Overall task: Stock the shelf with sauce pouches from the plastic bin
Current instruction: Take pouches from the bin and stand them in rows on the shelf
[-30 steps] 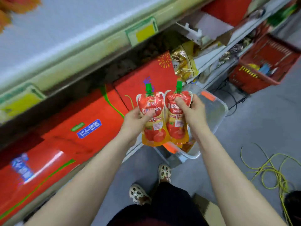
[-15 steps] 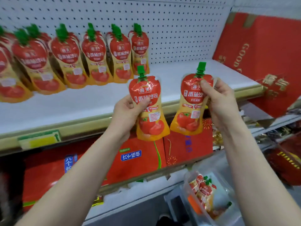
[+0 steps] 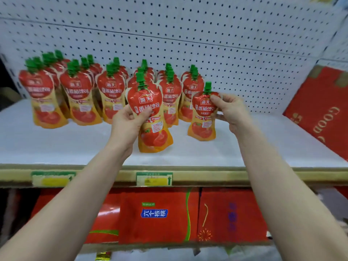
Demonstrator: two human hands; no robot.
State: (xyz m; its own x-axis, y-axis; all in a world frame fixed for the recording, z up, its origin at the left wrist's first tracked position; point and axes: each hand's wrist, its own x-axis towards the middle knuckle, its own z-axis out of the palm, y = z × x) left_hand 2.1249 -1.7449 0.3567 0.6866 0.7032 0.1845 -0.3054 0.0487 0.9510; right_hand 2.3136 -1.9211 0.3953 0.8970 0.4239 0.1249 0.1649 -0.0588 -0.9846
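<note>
One glossy foil sauce pouch (image 3: 153,136), waisted, red above and orange below with a ribbed green cap, is gripped at its middle by the left hand (image 3: 128,123), thumb curled across the print. A second pouch (image 3: 203,119) is pinched at its shoulder by the right hand (image 3: 230,112). Both are held upright and apart over the smooth white shelf (image 3: 75,146). Matching standing pouches (image 3: 79,98) are ranked just behind the hands.

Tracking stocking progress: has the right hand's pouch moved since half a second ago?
Yes. The pouch in the right hand went inward past the shelf's front edge, now over the shelf board.
</note>
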